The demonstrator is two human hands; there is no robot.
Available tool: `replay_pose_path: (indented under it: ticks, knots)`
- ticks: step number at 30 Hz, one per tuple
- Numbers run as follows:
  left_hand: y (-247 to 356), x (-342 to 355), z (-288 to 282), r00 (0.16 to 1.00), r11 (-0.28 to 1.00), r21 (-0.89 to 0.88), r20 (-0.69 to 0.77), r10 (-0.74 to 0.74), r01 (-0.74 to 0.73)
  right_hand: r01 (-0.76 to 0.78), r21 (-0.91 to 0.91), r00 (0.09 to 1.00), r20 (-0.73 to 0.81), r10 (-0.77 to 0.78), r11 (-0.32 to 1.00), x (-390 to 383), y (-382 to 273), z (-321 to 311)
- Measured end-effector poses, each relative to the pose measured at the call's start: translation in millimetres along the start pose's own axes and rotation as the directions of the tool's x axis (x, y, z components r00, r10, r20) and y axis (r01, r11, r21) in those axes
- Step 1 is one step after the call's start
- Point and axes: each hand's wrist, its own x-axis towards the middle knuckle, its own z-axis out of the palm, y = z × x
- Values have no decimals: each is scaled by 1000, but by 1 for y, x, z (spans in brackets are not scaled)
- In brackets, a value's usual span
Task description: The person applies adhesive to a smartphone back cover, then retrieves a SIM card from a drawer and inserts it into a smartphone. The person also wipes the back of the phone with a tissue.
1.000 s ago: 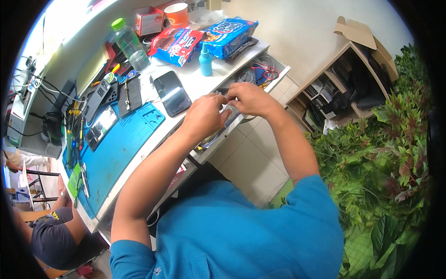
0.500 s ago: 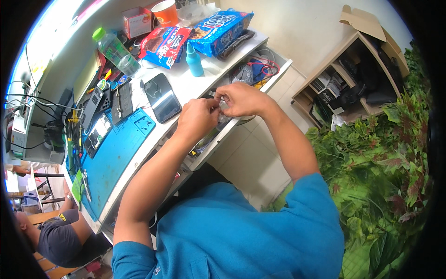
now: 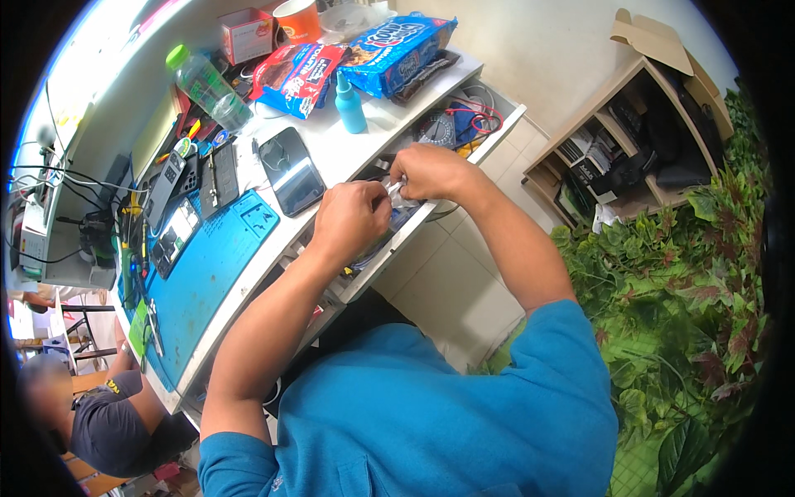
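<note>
My left hand (image 3: 352,217) and my right hand (image 3: 431,172) are close together above the open drawer (image 3: 389,263). Between their fingertips is a small whitish, partly see-through piece (image 3: 398,195) that looks like thin plastic; the fingers cover much of it. Both hands are closed in a pinch on it. Left of my left hand, a dark smartphone (image 3: 291,172) lies face up at the table edge. A light blue squeeze bottle (image 3: 349,108) stands upright beyond my hands. Cables and small items fill the drawer.
A blue work mat (image 3: 207,277) carries an opened phone (image 3: 175,238) and tools. Snack packs (image 3: 393,54), a green-capped bottle (image 3: 207,89) and an orange cup (image 3: 297,22) stand behind. A wooden shelf (image 3: 629,141) and leafy plants (image 3: 662,306) are on the right. Another person (image 3: 108,422) sits lower left.
The fingertips have drawn slightly apart, and more of the whitish piece shows between them. My right hand has shifted a little.
</note>
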Motion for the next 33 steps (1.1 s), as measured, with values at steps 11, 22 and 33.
replay_pose_path:
  ticks: [11,22,33]
  knots:
    - [2,-18,-6,997,998,-37,-66,43,-46,-67,-45,993,-96,63,997,-2,-3,7]
    - [-7,-18,-10,998,998,59,-67,-2,6,-47,-32,988,-151,42,998,-3,4,9]
    - [-7,-18,-13,997,997,25,-25,-78,79,-186,-26,961,-212,176,982,-5,-6,5]
